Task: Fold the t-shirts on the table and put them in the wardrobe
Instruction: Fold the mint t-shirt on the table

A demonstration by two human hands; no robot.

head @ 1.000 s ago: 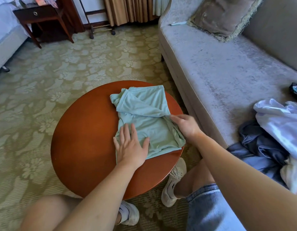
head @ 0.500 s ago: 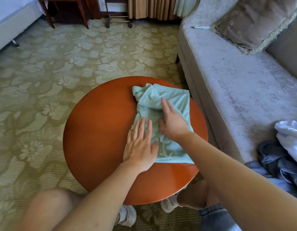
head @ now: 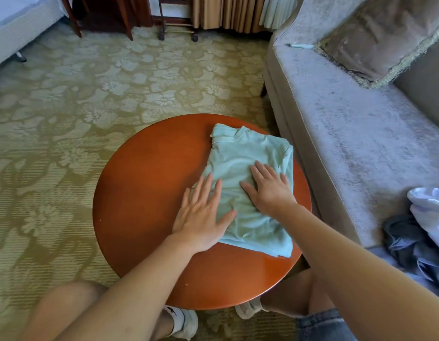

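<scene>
My left hand (head: 201,217) lies flat across the near left edge of the mint-green t-shirt (head: 248,156). Its fingers (head: 206,190) are straight and slightly spread, and the outer side of the palm is over bare wood. My right hand (head: 269,190) presses flat on the middle of the t-shirt, fingers straight and a little fanned, thumb pointing toward the left hand. Neither hand pinches or grips any cloth.

The t-shirt is folded into a rough rectangle on the right half of the round reddish wooden worktop (head: 144,193). Its collar end points away from me and its near right corner is close to the rim.

Just right of the worktop stands a grey velvet sofa (head: 349,143) with a fringed cushion (head: 376,38) at its far end. On the nearer seat a white garment (head: 430,212) lies bunched against a dark blue-grey garment (head: 410,247). A green floral carpet (head: 90,94) covers the floor. My bare knees and white sneakers (head: 186,323) show below the worktop's near rim.
</scene>
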